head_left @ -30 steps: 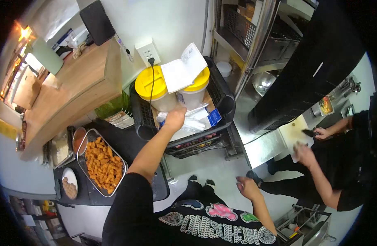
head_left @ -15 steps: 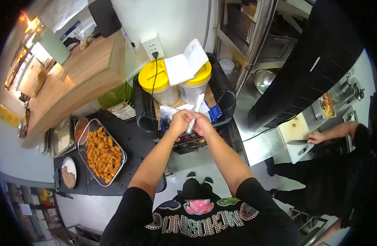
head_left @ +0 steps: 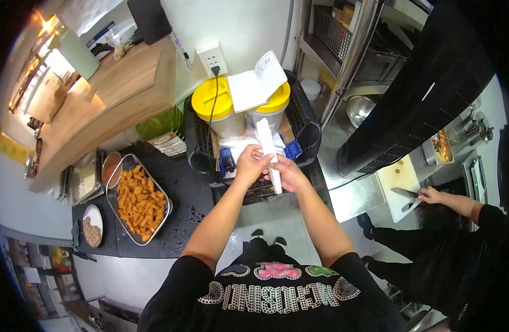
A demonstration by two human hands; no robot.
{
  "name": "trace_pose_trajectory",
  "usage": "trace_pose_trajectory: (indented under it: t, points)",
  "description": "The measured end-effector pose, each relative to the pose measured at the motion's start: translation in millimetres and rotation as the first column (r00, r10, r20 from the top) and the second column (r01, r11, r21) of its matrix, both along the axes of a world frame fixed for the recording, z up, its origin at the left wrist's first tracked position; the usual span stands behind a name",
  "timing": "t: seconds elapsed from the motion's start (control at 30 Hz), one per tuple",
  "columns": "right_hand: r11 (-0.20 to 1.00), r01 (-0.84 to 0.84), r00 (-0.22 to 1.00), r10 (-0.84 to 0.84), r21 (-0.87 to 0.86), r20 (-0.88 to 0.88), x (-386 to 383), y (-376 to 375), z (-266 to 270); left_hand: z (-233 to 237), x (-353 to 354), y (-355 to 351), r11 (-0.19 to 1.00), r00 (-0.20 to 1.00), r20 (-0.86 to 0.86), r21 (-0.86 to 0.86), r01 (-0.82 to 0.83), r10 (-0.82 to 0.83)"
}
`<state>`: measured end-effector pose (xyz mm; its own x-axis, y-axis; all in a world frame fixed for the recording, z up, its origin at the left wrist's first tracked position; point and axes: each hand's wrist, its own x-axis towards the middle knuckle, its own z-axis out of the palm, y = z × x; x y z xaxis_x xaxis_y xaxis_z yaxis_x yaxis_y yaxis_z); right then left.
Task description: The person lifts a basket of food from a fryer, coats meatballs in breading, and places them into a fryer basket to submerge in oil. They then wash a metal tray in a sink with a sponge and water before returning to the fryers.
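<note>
I see the left hand [head_left: 249, 164] and right hand [head_left: 290, 174] clasping a folded white plastic bag [head_left: 264, 135] between them — long axis pointing away, over the black crate [head_left: 312, 133]'s front edge.

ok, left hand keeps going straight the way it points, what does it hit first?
The left hand grips a white bag; straight on it would probably meet the plastic bags piled in the black crate, before the yellow-lidded tub. Depth unclear.
</note>
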<state>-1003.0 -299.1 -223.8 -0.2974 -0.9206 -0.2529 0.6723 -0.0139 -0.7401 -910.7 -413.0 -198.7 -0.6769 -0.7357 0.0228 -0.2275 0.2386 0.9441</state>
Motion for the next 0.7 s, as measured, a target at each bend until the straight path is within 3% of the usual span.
trace_pose_trajectory:
  t: [0.03, 0.13, 0.27, 0.33, 0.47, 0.5, 0.6, 0.63, 0.7]
  points:
    - [1.000, 0.004, 1.000, -0.004, -0.024, -0.018, 5, 2, 6, 3, -1, 1, 0.989, 0.998, 0.024, 0.134, 0.061, -0.065]
    - [0.991, 0.126, 0.985, -0.131, 0.055, 0.115, 11, 14, 30, 10, 0, -3, 0.967, 0.987, -0.082, 0.207, 0.151, -0.136]
    - [0.974, 0.225, 0.950, -0.228, 0.040, 0.215, 14, 19, 30, 4, 3, -3, 0.973, 0.974, -0.093, 0.090, 0.213, -0.205]
    - [0.943, 0.331, 0.900, -0.323, 0.024, 0.291, 13, 17, 27, 19, 9, -1, 0.939, 0.978, -0.134, 0.282, 0.195, -0.163]
    - [0.897, 0.438, 0.896, -0.429, -0.059, 0.117, 23, 16, 30, 36, 16, 7, 0.771, 0.975, -0.216, 0.614, 0.170, -0.043]
    - [0.895, 0.444, 0.896, -0.441, -0.051, 0.058, 25, 15, 29, 45, 17, 16, 0.856, 0.984, -0.169, 0.500, 0.131, -0.052]
    - [0.886, 0.453, 0.890, -0.457, -0.094, -0.017, 29, 14, 27, 26, 20, 8, 0.943, 0.968, -0.145, 0.236, 0.235, -0.205]
    - [0.882, 0.455, 0.887, -0.461, -0.120, -0.024, 30, 14, 27, 31, 22, 8, 0.912, 0.978, -0.143, 0.361, 0.194, -0.151]
    - [0.898, 0.432, 0.896, -0.418, -0.079, 0.148, 33, 22, 37, 34, 26, 6, 0.846, 0.970, -0.221, 0.493, 0.203, -0.104]
